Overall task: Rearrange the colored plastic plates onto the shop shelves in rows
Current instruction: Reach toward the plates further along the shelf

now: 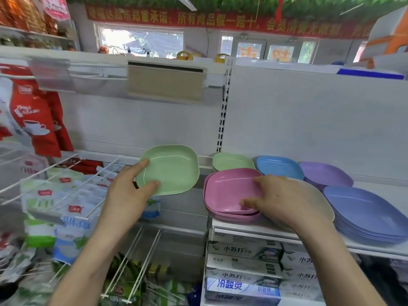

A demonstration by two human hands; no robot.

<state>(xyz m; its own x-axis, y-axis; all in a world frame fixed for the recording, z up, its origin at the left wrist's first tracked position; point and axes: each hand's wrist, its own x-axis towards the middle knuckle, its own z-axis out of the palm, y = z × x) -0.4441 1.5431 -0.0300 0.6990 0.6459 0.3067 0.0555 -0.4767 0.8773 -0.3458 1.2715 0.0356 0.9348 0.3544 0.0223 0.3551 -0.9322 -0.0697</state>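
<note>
My left hand (129,186) holds a light green plate (171,170) by its left edge, in the air left of the shelf. My right hand (278,199) grips the near right edge of a pink stack of plates (227,191) at the front left of the white shelf (265,231). Behind it sits a green stack (231,161), then a blue stack (279,166) and a purple stack (324,173). A periwinkle stack (362,210) fills the front right. A cream plate (324,204) shows under my right hand.
Wire racks (55,173) with bagged goods hang at the left. Boxes of baking soda and toothpaste (242,270) sit under the plate shelf. A slotted upright (223,120) divides the white back panels. A beige box (165,82) hangs above.
</note>
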